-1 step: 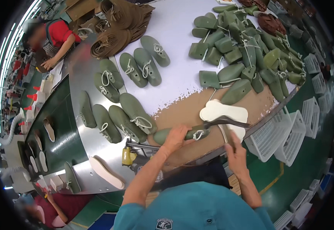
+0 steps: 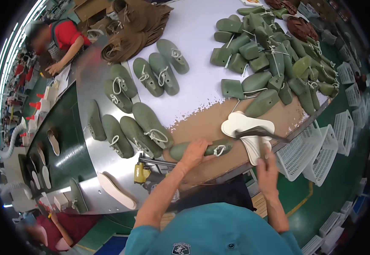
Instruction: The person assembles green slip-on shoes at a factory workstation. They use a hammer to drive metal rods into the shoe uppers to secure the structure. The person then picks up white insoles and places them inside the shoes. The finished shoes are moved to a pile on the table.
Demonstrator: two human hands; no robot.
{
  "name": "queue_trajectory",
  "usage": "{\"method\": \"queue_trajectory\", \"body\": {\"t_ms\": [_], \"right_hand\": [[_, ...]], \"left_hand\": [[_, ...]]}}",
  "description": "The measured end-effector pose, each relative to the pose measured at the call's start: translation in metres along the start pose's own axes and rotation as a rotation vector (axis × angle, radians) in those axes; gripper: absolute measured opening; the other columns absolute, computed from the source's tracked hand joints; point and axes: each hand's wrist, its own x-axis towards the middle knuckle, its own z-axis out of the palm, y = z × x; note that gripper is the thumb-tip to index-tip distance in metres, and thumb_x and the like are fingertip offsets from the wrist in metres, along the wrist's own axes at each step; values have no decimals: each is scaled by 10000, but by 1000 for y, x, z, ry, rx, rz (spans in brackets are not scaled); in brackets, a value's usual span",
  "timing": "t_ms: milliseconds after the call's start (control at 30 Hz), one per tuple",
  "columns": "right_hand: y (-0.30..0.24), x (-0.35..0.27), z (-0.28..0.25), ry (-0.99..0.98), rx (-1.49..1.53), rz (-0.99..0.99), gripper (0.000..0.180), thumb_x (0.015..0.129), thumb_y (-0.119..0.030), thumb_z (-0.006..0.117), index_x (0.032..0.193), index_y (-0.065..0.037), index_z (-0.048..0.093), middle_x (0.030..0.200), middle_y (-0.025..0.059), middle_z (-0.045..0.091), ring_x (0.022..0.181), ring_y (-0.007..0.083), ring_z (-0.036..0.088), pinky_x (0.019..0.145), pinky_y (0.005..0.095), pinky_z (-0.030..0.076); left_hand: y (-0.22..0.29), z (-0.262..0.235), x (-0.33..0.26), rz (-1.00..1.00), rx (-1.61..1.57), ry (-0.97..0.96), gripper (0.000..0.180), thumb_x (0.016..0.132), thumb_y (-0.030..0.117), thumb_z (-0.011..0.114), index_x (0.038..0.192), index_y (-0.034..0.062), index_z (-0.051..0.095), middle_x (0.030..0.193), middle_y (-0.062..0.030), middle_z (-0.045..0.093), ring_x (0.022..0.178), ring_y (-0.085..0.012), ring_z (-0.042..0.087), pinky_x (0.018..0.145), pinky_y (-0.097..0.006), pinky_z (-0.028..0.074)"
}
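Observation:
My left hand (image 2: pixel 196 154) is wrapped over a green shoe last (image 2: pixel 222 147) that lies on its side along the near edge of the table. A loop of white cord is tied through this last. To its right, my right hand (image 2: pixel 267 173) is closed round the handle of a hammer (image 2: pixel 259 132), whose long dark head is smeared by motion. The hammer head hangs apart from the last, over cream insoles (image 2: pixel 246 122) stacked on the brown board. More corded lasts (image 2: pixel 140 137) stand just left of my left hand.
A yellow-and-black staple gun (image 2: pixel 142 173) lies by my left forearm. One loose insole (image 2: pixel 116 190) rests on the metal edge. Many green lasts (image 2: pixel 274 59) are heaped at the far right, brown uppers (image 2: pixel 129 36) at the back. White crates (image 2: pixel 297 155) stand right; two co-workers sit left.
The hammer and my right hand have swung to the right, away from the last. My left hand stays in place on the last.

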Motion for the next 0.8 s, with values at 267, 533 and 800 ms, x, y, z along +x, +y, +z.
{"method": "queue_trajectory", "body": {"t_ms": [267, 533, 800], "right_hand": [[42, -34, 34, -232, 2, 145, 485, 1027, -125, 616, 1489, -23, 510, 1278, 252, 670, 1109, 324, 675, 949, 371, 523], [129, 1, -20, 264, -220, 241, 481, 1035, -61, 544, 1514, -40, 498, 1467, 226, 585, 1336, 366, 586, 1103, 398, 445], [204, 14, -35, 236, -424, 324, 501, 999, -13, 552, 1493, -86, 517, 1358, 214, 624, 1267, 393, 589, 1060, 439, 459]], "left_hand": [[6, -15, 17, -49, 25, -149, 470, 787, 410, 840, 1082, 99, 647, 1023, -100, 644, 982, -329, 647, 864, -448, 523], [7, 21, 54, 127, -81, -311, 530, 786, 388, 842, 1189, 126, 617, 1118, -103, 662, 1017, -333, 645, 871, -451, 514], [-73, -83, 88, 73, 235, -478, 566, 734, 215, 859, 1244, 202, 613, 1192, -42, 660, 1232, -294, 576, 1104, -513, 396]]}}
